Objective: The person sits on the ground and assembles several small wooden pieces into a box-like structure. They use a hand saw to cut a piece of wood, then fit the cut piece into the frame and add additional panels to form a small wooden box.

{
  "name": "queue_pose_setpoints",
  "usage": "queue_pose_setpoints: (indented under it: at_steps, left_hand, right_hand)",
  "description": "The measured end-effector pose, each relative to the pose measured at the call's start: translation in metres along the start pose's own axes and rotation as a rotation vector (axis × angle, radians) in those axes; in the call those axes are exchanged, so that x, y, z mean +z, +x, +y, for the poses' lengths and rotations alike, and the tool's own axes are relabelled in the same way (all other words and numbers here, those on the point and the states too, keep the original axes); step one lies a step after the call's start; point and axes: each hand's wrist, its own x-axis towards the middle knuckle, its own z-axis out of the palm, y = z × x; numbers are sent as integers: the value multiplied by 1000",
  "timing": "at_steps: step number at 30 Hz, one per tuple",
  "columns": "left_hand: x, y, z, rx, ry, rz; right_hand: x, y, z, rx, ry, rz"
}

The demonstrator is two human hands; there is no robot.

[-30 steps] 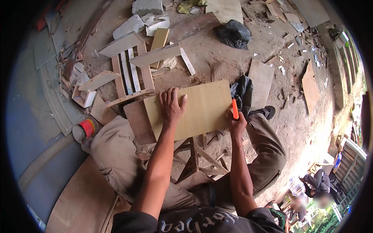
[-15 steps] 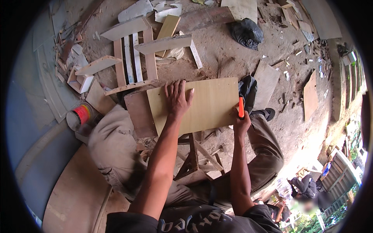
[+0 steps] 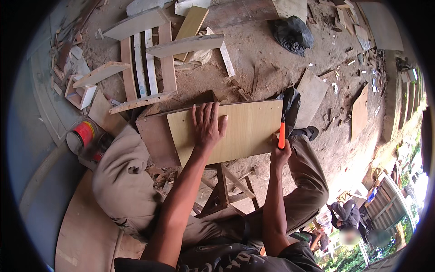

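A light yellow-brown wooden board [image 3: 251,122] lies across my lap area, over a darker reddish-brown wooden panel [image 3: 158,138] that shows at its left. My left hand [image 3: 209,126] presses flat on the board's left half, fingers stretched toward the far edge. At the board's right edge, my right hand [image 3: 280,152] is closed around an orange-handled tool [image 3: 282,136]. The handle points away from me; its working end is too hard to make out against the black plastic [image 3: 291,106] behind it. Under the board stands a wooden frame of crossed struts [image 3: 222,183].
An unfinished slatted wooden piece [image 3: 147,63] lies on the ground at the far left. A paint can [image 3: 81,136] stands left of my knee. Beyond the board lies a black plastic bag [image 3: 292,36]. Wood offcuts litter the ground. Other people [image 3: 346,215] are at the lower right.
The board has tilted and sits slightly nearer me, showing more of the panel's side beneath its far edge. Both hands have shifted with it, keeping their places. The whole view has turned slightly.
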Motion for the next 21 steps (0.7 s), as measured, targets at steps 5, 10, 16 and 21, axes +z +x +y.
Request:
queue_pose_setpoints:
  at_steps: [5,10,16,21]
  left_hand:
    - [-2,0,3,-1,18,-20]
    - [0,-4,5,8,41,-1]
    - [-2,-2,6,-14,44,-23]
    - [3,0,3,-1,64,-2]
  right_hand:
    - [-3,-1,4,33,-48,-9]
    - [-5,3,1,8,-47,1]
    - [-3,4,1,13,-37,5]
    - [-1,4,-10,-11,-100,30]
